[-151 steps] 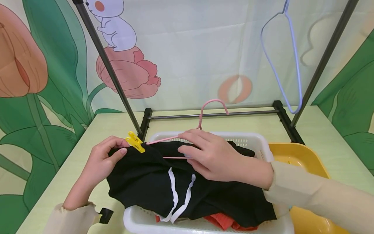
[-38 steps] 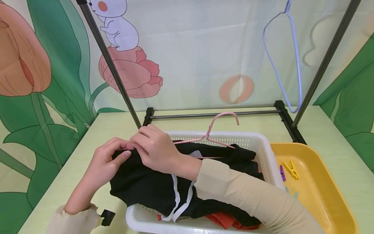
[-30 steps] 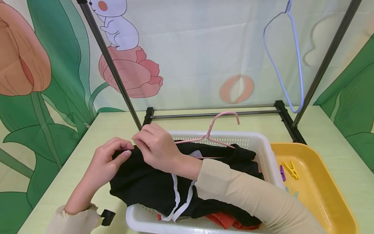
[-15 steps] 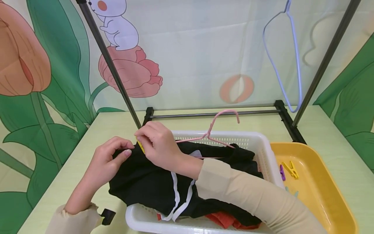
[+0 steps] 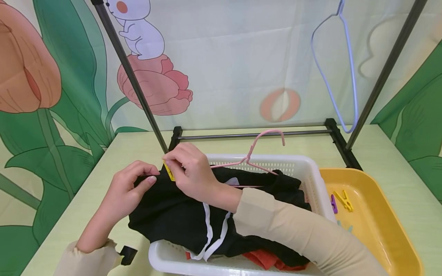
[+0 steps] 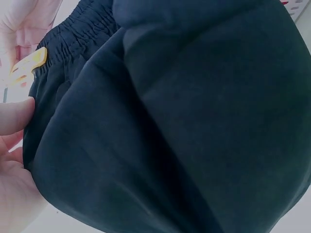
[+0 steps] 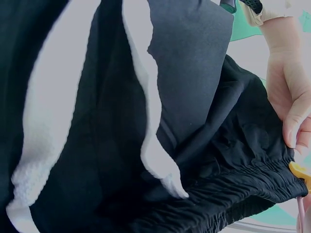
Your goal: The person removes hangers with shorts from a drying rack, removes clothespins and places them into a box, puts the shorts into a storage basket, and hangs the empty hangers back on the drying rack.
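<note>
Black shorts (image 5: 172, 214) with an elastic waistband and white drawstrings (image 7: 150, 97) lie spread over a white basket (image 5: 312, 170). At the waistband's left end, my left hand (image 5: 124, 195) pinches the fabric between thumb and fingers. My right hand (image 5: 195, 172) pinches a yellow clothespin (image 5: 169, 171) just to the right of it, at the waistband's top edge. The left wrist view shows this clothespin (image 6: 33, 62) on the gathered waistband. A pink hanger (image 5: 253, 143) sits at the waist opening, hook upward; its left end is hidden behind my right hand.
A yellow tray (image 5: 383, 218) right of the basket holds yellow (image 5: 345, 201), purple (image 5: 333, 204) and pale green clothespins. Red cloth (image 5: 264, 258) shows beneath the shorts. Behind stands a black rack (image 5: 255, 135), with a blue hanger (image 5: 353, 84) hanging at the right.
My right hand left the hanger's middle for the clothespin at the left, then shifted slightly right with the clothespin over the last second. The pink hanger moved right; my left hand kept its hold.
</note>
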`<move>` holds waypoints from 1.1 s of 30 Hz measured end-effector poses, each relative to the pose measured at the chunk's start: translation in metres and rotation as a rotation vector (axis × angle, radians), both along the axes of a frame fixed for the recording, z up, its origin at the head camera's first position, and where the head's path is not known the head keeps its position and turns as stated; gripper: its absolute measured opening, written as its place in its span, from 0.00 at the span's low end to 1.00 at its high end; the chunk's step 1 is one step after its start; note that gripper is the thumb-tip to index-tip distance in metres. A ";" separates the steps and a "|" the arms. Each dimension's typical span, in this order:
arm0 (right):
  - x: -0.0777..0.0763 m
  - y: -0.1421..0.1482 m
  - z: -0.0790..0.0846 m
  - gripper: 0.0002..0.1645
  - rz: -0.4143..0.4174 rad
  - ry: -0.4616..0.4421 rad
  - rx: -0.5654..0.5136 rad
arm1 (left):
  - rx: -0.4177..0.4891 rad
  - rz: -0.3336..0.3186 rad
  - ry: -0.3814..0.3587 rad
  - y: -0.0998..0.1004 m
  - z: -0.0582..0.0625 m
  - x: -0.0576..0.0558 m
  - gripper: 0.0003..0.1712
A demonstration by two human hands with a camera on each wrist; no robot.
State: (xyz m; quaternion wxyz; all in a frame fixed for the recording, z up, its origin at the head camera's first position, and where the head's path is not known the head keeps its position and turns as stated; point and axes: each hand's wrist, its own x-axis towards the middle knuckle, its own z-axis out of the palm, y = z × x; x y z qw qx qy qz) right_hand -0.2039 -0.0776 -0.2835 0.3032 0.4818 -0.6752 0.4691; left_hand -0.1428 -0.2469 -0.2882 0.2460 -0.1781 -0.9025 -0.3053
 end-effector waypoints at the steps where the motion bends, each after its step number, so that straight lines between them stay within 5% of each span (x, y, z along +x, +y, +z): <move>1: 0.000 0.000 0.000 0.03 0.000 -0.001 -0.005 | -0.001 0.000 -0.001 0.000 0.000 0.000 0.09; 24: 0.000 0.002 0.007 0.02 0.039 -0.098 -0.083 | -0.008 0.002 -0.016 0.002 0.002 0.003 0.08; 33: 0.002 0.002 0.008 0.02 0.066 -0.276 -0.132 | -0.007 0.011 -0.037 0.002 0.002 0.004 0.07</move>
